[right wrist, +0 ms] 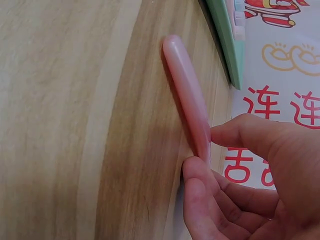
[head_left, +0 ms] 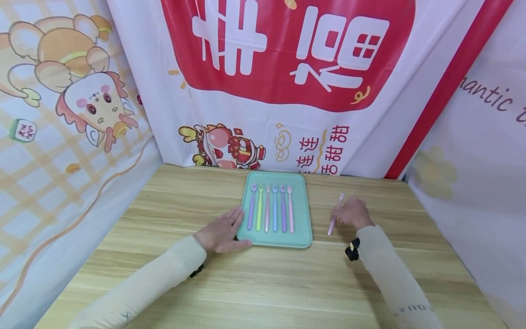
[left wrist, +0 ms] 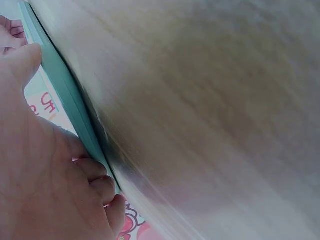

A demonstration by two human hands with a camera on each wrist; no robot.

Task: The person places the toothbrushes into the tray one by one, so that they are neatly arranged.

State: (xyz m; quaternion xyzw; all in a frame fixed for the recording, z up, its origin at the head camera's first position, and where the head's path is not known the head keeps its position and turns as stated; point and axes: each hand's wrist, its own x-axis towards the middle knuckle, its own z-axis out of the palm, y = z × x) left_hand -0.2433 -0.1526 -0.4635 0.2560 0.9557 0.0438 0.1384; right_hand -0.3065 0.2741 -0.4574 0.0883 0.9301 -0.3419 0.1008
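Note:
A mint-green tray (head_left: 303,205) lies on the table with several toothbrushes side by side in it, heads toward the back: purple (head_left: 252,208), yellow-green (head_left: 259,209), blue (head_left: 275,209) and pink (head_left: 291,210) among them. My left hand (head_left: 222,232) rests against the tray's left edge, its thumb by the front-left corner; in the left wrist view, the fingers (left wrist: 102,187) touch the rim. To the right of the tray, my right hand (head_left: 352,213) pinches a pink toothbrush (right wrist: 187,85) between thumb and fingers. The brush's handle end lies close to the tabletop.
The wood-grain table (head_left: 271,283) meets a hanging white and red printed cloth (head_left: 287,96) right behind the tray. Printed cloths also hang along the left (head_left: 61,183) and right (head_left: 472,183) sides.

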